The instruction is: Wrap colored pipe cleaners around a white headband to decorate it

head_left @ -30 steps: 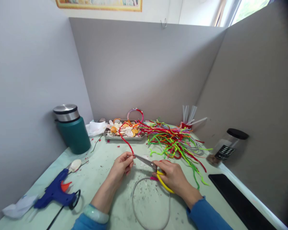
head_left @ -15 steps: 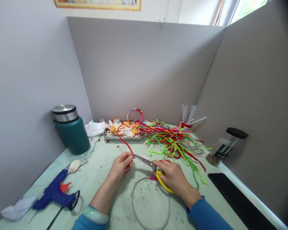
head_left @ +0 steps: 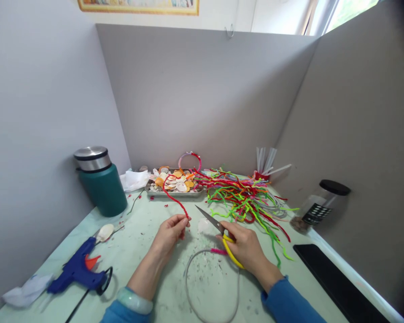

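Observation:
Between the thumb and fingers of my left hand (head_left: 171, 233) a red pipe cleaner (head_left: 175, 199) is pinched near its lower end, and the rest curves up toward the tray. My right hand (head_left: 247, 246) grips the yellow handles of a pair of scissors (head_left: 210, 219). Their blades look closed and point up and left, a short gap away from the pipe cleaner. Below both hands, on the table, lies a grey hoop (head_left: 187, 287) with a short pink wrapped section (head_left: 218, 251) close under the scissors' handles.
A metal tray (head_left: 175, 194) of shells and a heap of coloured pipe cleaners (head_left: 245, 197) lie at the back. Left are a green flask (head_left: 103, 188) and a blue glue gun (head_left: 79, 269). A jar (head_left: 318, 208) and a black strip (head_left: 333, 278) are right.
The scissors have moved right and away from the red pipe cleaner, their blades tilting upward. My left hand still pinches the pipe cleaner in nearly the same spot.

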Tool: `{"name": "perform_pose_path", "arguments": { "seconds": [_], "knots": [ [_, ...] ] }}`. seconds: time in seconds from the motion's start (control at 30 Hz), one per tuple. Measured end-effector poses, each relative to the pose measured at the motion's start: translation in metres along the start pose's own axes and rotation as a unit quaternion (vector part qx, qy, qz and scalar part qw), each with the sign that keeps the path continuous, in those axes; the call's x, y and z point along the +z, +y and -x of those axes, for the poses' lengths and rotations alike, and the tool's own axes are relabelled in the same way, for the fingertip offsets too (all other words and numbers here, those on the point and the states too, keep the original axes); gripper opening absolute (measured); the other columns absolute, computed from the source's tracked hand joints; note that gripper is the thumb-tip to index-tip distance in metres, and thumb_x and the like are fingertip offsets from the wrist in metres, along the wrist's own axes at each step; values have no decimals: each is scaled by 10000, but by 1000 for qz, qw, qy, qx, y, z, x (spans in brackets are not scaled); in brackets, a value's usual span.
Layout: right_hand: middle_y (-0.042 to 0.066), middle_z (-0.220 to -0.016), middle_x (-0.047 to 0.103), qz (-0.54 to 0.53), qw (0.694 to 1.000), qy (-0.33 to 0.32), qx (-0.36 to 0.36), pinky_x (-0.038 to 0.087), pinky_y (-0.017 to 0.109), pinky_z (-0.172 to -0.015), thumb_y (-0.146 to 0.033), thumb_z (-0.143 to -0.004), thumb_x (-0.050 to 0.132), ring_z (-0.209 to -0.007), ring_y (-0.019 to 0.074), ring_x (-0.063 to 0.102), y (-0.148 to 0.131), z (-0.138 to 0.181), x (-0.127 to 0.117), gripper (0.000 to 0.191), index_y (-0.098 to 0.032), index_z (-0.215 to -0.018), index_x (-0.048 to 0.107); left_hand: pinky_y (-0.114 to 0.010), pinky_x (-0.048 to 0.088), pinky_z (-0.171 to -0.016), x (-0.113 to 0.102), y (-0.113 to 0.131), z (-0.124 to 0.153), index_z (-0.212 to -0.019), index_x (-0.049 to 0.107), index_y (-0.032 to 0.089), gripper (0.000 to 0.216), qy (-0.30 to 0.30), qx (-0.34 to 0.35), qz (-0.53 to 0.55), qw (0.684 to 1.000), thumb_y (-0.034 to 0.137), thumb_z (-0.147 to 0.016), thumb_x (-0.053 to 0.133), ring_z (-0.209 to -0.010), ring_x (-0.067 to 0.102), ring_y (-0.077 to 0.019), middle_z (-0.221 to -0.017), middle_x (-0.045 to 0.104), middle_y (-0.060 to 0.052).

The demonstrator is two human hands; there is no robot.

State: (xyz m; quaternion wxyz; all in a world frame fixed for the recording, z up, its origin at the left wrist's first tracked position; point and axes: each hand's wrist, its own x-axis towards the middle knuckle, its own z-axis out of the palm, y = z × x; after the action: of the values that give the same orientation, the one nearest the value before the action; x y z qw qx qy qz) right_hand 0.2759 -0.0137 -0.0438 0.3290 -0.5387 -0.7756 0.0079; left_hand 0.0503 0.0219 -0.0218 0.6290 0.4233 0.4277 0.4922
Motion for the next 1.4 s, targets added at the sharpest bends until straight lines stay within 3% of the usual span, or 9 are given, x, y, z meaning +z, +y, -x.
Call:
{"name": "perform_pose_path", "arguments": {
  "seconds": [0.2, 0.47, 0.67, 0.9, 1.13, 1.3, 1.4],
  "knots": [
    [37, -818, 656, -14, 1000, -13, 1, 416, 243, -615, -328, -798, 579, -666, 158, 584, -1, 0, 1, 255, -205, -1019, 609, -178, 417, -481, -2, -1, -1, -822, 628, 116, 294, -3, -24, 42, 999, 257, -600, 759, -467, 472, -45, -753, 688, -61],
    [34, -778, 647, -4, 999, -33, -2, 406, 237, -613, -348, -810, 563, -665, 161, 579, -3, 1, -2, 229, -205, -980, 617, -226, 539, -587, 0, 1, 0, -925, 642, 74, 190, -12, -62, 92, 994, 94, -739, 609, -609, 617, -105, -889, 688, -122],
    [33, -804, 657, -4, 999, -33, -11, 404, 230, -607, -319, -805, 568, -685, 157, 587, -5, 0, -3, 227, -211, -999, 616, -236, 555, -611, 0, 1, 0, -941, 630, 79, 245, -24, -59, 97, 993, 20, -704, 614, -701, 649, -138, -947, 681, -135],
    [44, -843, 673, 70, 997, -30, 35, 424, 254, -618, -377, -761, 600, -742, 190, 617, -2, -1, -1, 309, -231, -1033, 616, -219, 530, -540, 0, -2, -1, -879, 626, 85, 245, -36, -36, 63, 997, 127, -654, 716, -572, 617, -110, -816, 696, -113],
    [92, -1022, 634, 170, 982, -29, 79, 442, 288, -686, -246, -796, 525, -867, 216, 606, 12, 0, -2, 394, -219, -1188, 532, -249, 526, -582, 1, -5, -2, -892, 641, 98, 353, -35, -39, 31, 998, 151, -569, 772, -687, 656, -168, -881, 695, -126],
    [107, -939, 646, 180, 981, -11, 70, 415, 355, -752, -229, -801, 538, -875, 253, 571, 10, -3, -11, 236, -209, -1012, 641, -257, 493, -517, 7, -11, -3, -821, 632, 117, 291, -32, -16, -34, 999, 226, -580, 751, -537, 613, -142, -715, 689, -70],
    [101, -925, 643, 103, 993, 30, 58, 400, 360, -780, -235, -829, 512, -897, 247, 552, -5, -6, -14, 185, -205, -907, 676, -232, 435, -473, 12, -16, -1, -744, 654, 125, 162, -44, 17, -137, 989, 225, -622, 691, -463, 554, -125, -575, 642, -24]
  ]
}}
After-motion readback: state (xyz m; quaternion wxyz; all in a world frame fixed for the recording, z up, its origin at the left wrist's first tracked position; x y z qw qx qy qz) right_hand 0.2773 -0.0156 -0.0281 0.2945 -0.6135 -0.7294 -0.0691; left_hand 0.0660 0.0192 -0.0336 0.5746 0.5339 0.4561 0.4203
